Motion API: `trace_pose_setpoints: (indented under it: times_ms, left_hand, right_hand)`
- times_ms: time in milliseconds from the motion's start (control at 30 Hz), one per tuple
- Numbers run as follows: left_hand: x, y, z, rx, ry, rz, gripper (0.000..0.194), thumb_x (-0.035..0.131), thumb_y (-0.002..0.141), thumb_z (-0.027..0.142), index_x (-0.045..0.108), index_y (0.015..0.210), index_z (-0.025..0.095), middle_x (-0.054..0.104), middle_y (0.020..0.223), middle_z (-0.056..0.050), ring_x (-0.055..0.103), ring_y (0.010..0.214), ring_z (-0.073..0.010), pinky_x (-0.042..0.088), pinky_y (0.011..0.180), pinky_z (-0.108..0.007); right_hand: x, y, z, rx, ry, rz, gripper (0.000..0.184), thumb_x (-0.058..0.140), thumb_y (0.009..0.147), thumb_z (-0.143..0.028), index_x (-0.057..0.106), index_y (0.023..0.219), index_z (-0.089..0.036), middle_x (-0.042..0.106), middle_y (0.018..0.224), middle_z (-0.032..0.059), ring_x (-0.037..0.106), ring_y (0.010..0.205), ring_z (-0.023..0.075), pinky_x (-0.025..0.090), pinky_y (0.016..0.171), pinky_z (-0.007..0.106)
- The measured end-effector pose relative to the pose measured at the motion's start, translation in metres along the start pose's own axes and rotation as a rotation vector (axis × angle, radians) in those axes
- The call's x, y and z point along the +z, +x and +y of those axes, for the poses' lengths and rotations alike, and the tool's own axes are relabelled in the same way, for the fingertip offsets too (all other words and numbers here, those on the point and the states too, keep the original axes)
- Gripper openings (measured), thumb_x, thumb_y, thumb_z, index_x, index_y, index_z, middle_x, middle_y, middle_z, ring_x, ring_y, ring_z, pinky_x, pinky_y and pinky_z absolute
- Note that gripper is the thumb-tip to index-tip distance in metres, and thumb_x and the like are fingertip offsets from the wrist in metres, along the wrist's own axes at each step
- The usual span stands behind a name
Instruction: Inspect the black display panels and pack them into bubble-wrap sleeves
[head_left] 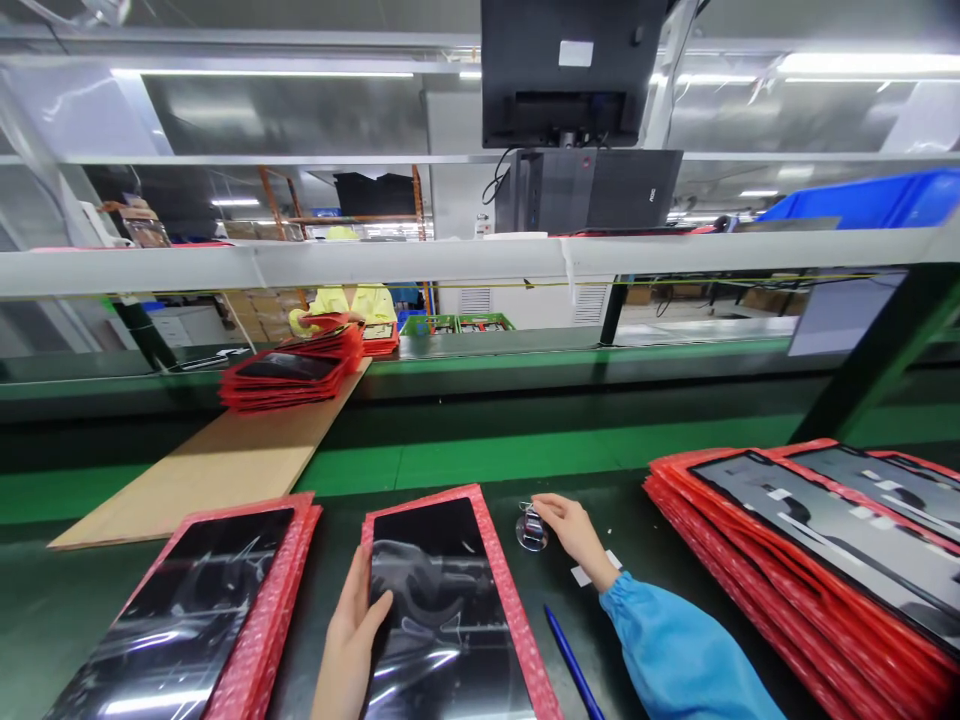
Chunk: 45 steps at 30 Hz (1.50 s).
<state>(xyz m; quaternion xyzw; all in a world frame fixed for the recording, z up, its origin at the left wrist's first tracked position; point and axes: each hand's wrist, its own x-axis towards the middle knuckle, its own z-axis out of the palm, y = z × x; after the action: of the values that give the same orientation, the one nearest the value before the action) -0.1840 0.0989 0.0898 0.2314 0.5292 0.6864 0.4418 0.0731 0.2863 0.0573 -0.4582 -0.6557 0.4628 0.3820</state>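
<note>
A black glossy panel on red bubble wrap [450, 600] lies in front of me on the dark bench. My left hand [352, 630] rests on its left edge, thumb on the panel, fingers along the wrap's side. My right hand [574, 530] reaches to a small clear suction cup [531, 528] standing on the bench right of the panel, fingertips pinched on its top. A blue sleeve covers my right forearm.
Another wrapped panel stack [202, 610] lies to the left, a tall stack [825, 540] to the right. A blue pen [571, 662] lies near my right arm. A cardboard sheet [225, 460] bridges the green conveyor [487, 460]. A person in yellow [352, 300] works opposite.
</note>
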Motion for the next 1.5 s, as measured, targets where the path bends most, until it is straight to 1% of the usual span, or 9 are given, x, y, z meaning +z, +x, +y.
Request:
trace_pose_setpoints:
  times_ms: [133, 300, 400, 567, 733, 1000, 1133, 1233, 1500]
  left_hand:
    - [-0.018, -0.006, -0.002, 0.142, 0.185, 0.077, 0.083, 0.067, 0.07, 0.046, 0.027, 0.14, 0.025, 0.015, 0.156, 0.001, 0.009, 0.142, -0.0179, 0.009, 0.113, -0.024]
    - [-0.051, -0.003, 0.01, -0.065, 0.315, 0.065, 0.104, 0.073, 0.049, 0.061, 0.036, 0.129, 0.005, 0.039, 0.138, -0.028, 0.042, 0.123, -0.0396, 0.032, 0.103, -0.047]
    - [-0.056, -0.007, 0.017, -0.186, 0.277, -0.079, 0.071, 0.072, 0.057, 0.051, 0.054, 0.109, 0.007, 0.063, 0.107, -0.023, 0.061, 0.095, -0.0339, 0.046, 0.085, -0.045]
    - [-0.046, -0.009, 0.025, -0.225, 0.312, -0.144, 0.034, 0.073, 0.063, 0.042, 0.064, 0.086, 0.018, 0.069, 0.091, -0.008, 0.063, 0.087, -0.024, 0.047, 0.078, -0.034]
    - [-0.039, -0.002, 0.035, -0.141, 0.368, -0.09, 0.045, 0.082, 0.05, 0.041, 0.066, 0.086, 0.018, 0.069, 0.096, -0.007, 0.055, 0.111, -0.0311, 0.037, 0.098, -0.037]
    - [-0.03, -0.004, 0.04, -0.16, 0.209, -0.023, 0.055, 0.077, 0.06, 0.024, 0.059, 0.112, 0.02, 0.042, 0.144, -0.011, 0.03, 0.136, -0.027, 0.025, 0.11, -0.038]
    - [-0.068, 0.017, 0.056, -0.122, 0.17, 0.075, 0.055, 0.076, 0.059, 0.019, 0.059, 0.112, 0.018, 0.056, 0.132, -0.012, 0.041, 0.13, -0.0271, 0.034, 0.105, -0.036]
    - [-0.113, 0.031, 0.082, -0.083, 0.159, 0.123, 0.061, 0.077, 0.058, 0.02, 0.058, 0.115, 0.019, 0.066, 0.118, -0.009, 0.053, 0.119, -0.0274, 0.044, 0.095, -0.033]
    - [-0.2, 0.035, 0.133, -0.136, 0.18, 0.158, 0.076, 0.079, 0.053, 0.024, 0.052, 0.124, 0.024, 0.075, 0.08, 0.0, 0.07, 0.077, -0.0284, 0.054, 0.071, -0.035]
  right_hand:
    - [0.0, -0.007, 0.0, -0.091, -0.068, 0.094, 0.029, 0.054, 0.09, -0.033, 0.057, 0.113, -0.015, 0.063, 0.113, 0.0094, 0.062, 0.101, 0.0233, 0.049, 0.089, 0.046]
    - [0.018, -0.045, -0.022, -0.333, -0.174, 0.106, 0.036, 0.048, 0.089, -0.04, 0.062, 0.114, -0.019, 0.056, 0.132, 0.0123, 0.042, 0.13, 0.0289, 0.027, 0.111, 0.051]
    - [0.038, -0.071, -0.033, -0.424, -0.223, -0.064, 0.027, 0.051, 0.088, -0.034, 0.069, 0.107, -0.026, 0.066, 0.121, 0.0077, 0.055, 0.119, 0.0274, 0.034, 0.108, 0.052]
    - [0.06, -0.089, -0.036, -0.483, -0.291, -0.197, 0.028, 0.051, 0.087, -0.029, 0.07, 0.107, -0.025, 0.065, 0.122, 0.0099, 0.051, 0.123, 0.0315, 0.037, 0.104, 0.057]
    - [0.062, -0.091, -0.033, -0.483, -0.362, -0.219, 0.033, 0.048, 0.089, -0.031, 0.064, 0.116, -0.022, 0.06, 0.128, 0.0126, 0.048, 0.125, 0.0307, 0.039, 0.103, 0.055]
    - [0.059, -0.093, -0.03, -0.442, -0.273, -0.198, 0.034, 0.042, 0.091, -0.037, 0.06, 0.117, -0.024, 0.056, 0.13, 0.0116, 0.05, 0.122, 0.025, 0.04, 0.103, 0.04]
    - [0.054, -0.085, -0.031, -0.325, -0.262, -0.096, 0.034, 0.039, 0.09, -0.042, 0.06, 0.103, -0.018, 0.064, 0.09, 0.0085, 0.061, 0.086, 0.0216, 0.048, 0.08, 0.031]
    - [0.055, -0.08, -0.032, -0.242, -0.289, -0.139, 0.03, 0.045, 0.086, -0.043, 0.057, 0.076, -0.018, 0.054, 0.06, -0.0002, 0.052, 0.057, 0.0162, 0.043, 0.056, 0.026]
    - [0.057, -0.076, -0.046, -0.076, -0.391, -0.245, 0.032, 0.062, 0.072, -0.038, 0.048, 0.052, -0.018, 0.047, 0.046, -0.0046, 0.044, 0.047, 0.0109, 0.03, 0.05, 0.023]
